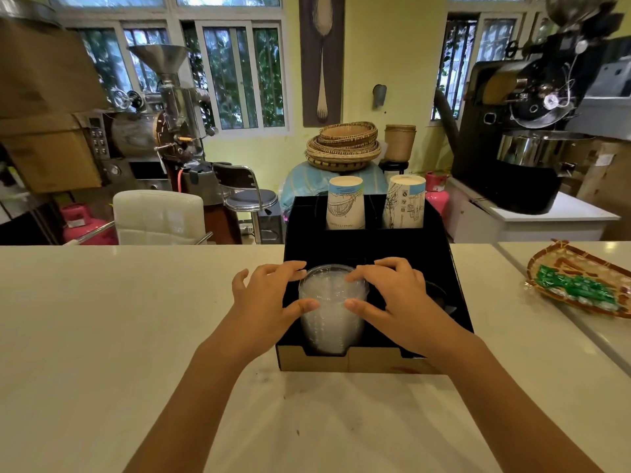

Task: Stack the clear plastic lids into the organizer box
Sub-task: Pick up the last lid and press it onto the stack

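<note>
A black organizer box [454, 268] stands on the pale counter in front of me. A tall stack of clear plastic lids [331, 322] sits upright in its front left slot and rises above the rim. My left hand [266, 298] wraps the stack's left side, thumb on the front, fingers on the top edge. My right hand [392, 298] holds the right side the same way. Two stacks of printed paper cups [345, 206] [404, 203] fill the back slots. A dark lid [440, 297] shows in the front right slot, partly hidden by my right hand.
A woven tray with green wrapped sweets [577, 285] lies on the counter at the right. A white chair [160, 216] and a stool [249, 196] stand behind the counter. Coffee roasters flank the room at left [160, 131] and right [532, 131].
</note>
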